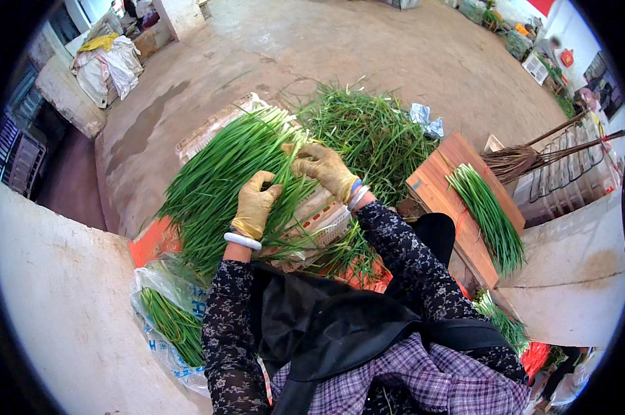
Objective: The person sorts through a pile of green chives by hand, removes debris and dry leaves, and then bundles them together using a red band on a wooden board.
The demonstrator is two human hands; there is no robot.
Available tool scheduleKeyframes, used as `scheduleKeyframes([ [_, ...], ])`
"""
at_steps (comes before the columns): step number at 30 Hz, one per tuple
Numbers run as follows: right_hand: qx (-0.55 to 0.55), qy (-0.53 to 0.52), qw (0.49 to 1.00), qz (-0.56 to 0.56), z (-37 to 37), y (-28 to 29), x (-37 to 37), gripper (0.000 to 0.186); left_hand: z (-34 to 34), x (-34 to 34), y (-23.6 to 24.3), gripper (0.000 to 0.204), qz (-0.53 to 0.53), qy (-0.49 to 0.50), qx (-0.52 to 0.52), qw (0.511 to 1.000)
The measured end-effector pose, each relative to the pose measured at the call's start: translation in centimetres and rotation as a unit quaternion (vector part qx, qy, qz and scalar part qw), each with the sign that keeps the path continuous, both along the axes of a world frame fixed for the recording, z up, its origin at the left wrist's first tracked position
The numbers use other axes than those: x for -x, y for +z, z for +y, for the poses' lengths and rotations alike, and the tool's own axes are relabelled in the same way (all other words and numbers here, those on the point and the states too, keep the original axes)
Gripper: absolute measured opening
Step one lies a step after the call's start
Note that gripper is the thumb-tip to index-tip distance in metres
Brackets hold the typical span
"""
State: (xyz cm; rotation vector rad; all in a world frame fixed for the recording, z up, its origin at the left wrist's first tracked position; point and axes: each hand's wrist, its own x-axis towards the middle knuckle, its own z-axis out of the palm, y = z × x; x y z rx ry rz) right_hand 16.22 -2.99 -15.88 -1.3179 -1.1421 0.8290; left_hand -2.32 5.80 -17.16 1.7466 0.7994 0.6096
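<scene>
A large heap of long green chives (222,159) with pale stem ends lies over a woven plastic crate in front of me. My left hand (255,207), in a yellowish glove, is at the heap's right side, its fingers curled in; whatever they hold is hidden. My right hand (326,170), gloved alike, reaches in from the right and pinches at the pale ends of the chives. Below my right hand, the crate (319,221) shows its bare perforated side. A looser pile of thin greens (371,135) sits on the floor just beyond my right hand.
At right, a bundle of chives (489,218) lies on a wooden board (433,181). Behind it are a twig broom (513,160) and a pale crate (568,169). A clear plastic bag (161,277) with greens stands at lower left. White-covered goods (108,69) are at far left.
</scene>
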Motion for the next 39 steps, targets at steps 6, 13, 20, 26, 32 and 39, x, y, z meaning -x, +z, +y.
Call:
scheduleKeyframes([
  [6, 0.035, 0.051, 0.902, -0.428, 0.7, -4.7, -0.3, 0.024, -0.8, -2.2, -0.3, 0.029, 0.02, 0.076, -0.117, 0.99],
  [13, 0.162, 0.167, 0.813, -0.534, -1.9, -4.8, 4.4, 0.031, 1.2, -1.4, -1.9, 0.026, -0.122, 0.062, 0.161, 0.977],
  [20, 0.036, -0.178, 0.955, -0.237, 0.7, -0.7, -1.0, 0.065, 0.3, -1.6, -1.7, 0.025, -0.021, 0.043, -0.104, 0.993],
  [26, 0.169, -0.141, 0.973, -0.066, 2.0, 0.2, 0.2, 0.034, -0.5, -1.4, -1.8, 0.023, -0.017, 0.102, 0.002, 0.995],
  [32, 0.054, -0.163, 0.971, -0.168, 1.7, -1.3, -0.7, 0.034, -0.6, -1.4, -1.8, 0.022, -0.038, 0.077, -0.002, 0.996],
  [39, -0.023, -0.159, 0.865, -0.475, -0.4, -1.4, -0.5, 0.015, -1.4, -2.3, -0.8, 0.019, -0.095, 0.058, 0.08, 0.991],
])
